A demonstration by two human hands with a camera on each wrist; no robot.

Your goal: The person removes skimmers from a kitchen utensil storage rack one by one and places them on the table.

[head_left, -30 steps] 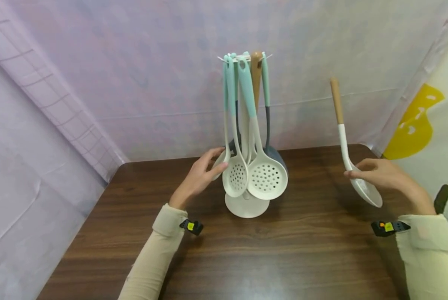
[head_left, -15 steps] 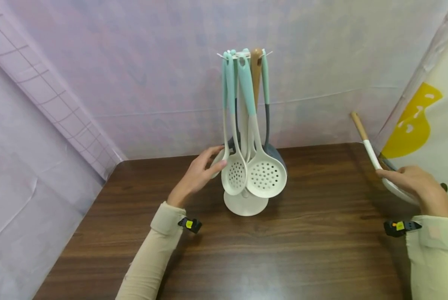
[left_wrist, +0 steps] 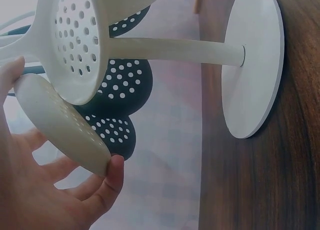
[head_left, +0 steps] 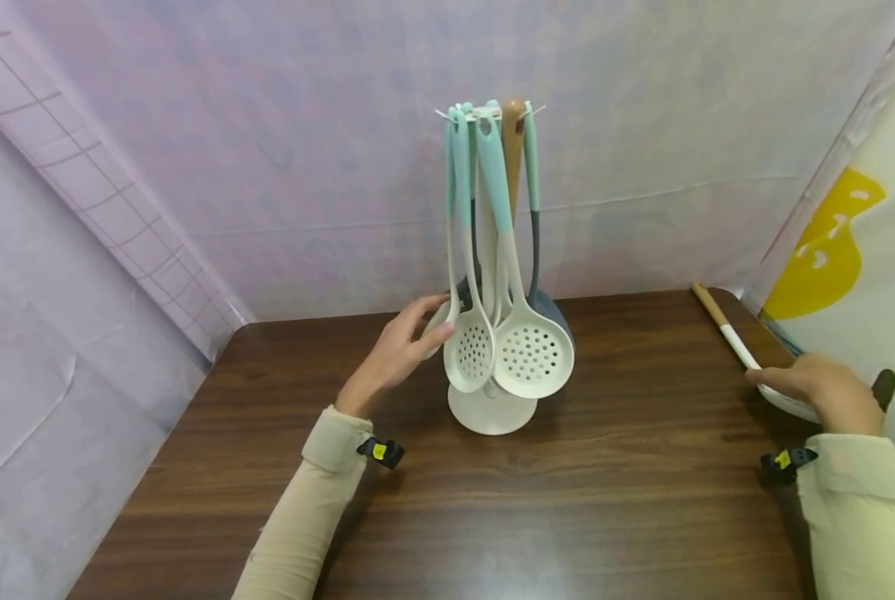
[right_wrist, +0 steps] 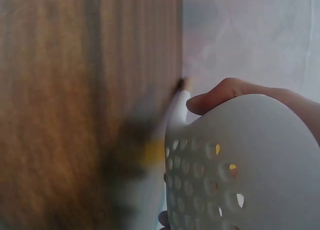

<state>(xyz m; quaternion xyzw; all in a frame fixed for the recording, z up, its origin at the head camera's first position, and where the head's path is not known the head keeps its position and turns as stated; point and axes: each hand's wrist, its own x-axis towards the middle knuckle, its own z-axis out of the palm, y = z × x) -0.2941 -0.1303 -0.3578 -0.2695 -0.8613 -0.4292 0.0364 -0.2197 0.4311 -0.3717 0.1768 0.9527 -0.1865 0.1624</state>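
Head view: the wooden-handled skimmer [head_left: 738,346] is held low at the side of the table [head_left: 530,517], well to the right of the utensil rack [head_left: 492,414]. Compared with a second ago, it has been carried farther from the rack and lowered; its handle, then raised against the backdrop [head_left: 305,183], is now slanted with its tip near the table's back edge. From this it is judged that a setting-down to the right of the rack is nearly complete, though whether the table is touched by the skimmer cannot be told. It is not yet released: in the right wrist view, its white perforated head is gripped by the right hand [head_left: 833,392], with a fingertip or thumb tip placed by the neck.

At the left of the rack, little change is found. The head of a mint-handled skimmer [left_wrist: 60,125], hung on the rack, is held between the thumb and fingers of the left hand [head_left: 398,346]; by this, the rack's load seems to be steadied. Well to the right of the rack, beyond the table, a yellow shape [head_left: 822,262] is seen.
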